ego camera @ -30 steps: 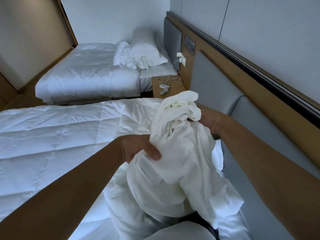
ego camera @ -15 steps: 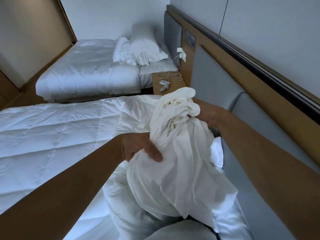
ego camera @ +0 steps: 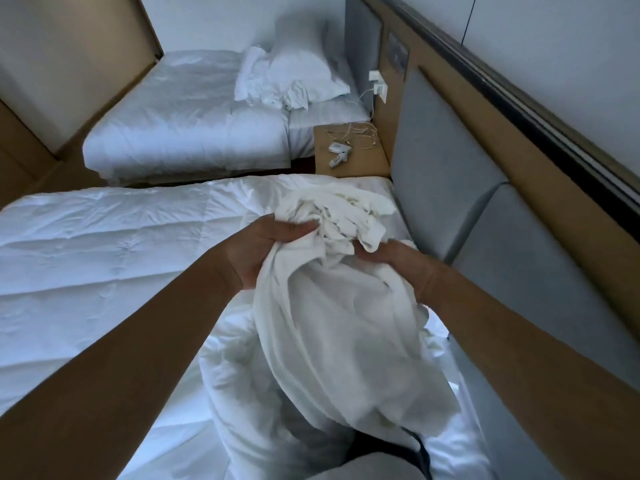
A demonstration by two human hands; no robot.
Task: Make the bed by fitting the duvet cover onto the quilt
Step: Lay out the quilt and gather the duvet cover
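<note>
Your left hand (ego camera: 268, 251) and right hand (ego camera: 398, 268) both grip the bunched duvet cover (ego camera: 346, 306) above the quilt (ego camera: 104, 254); it looks like fitting has barely begun.

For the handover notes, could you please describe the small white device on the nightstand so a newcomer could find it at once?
Start at the wooden nightstand set between the two beds, against the grey padded headboard. The small white device lies on its near-left part, in front of a loose coil of white cable. It is the only solid, blocky item there; the rest is thin cord.
</note>
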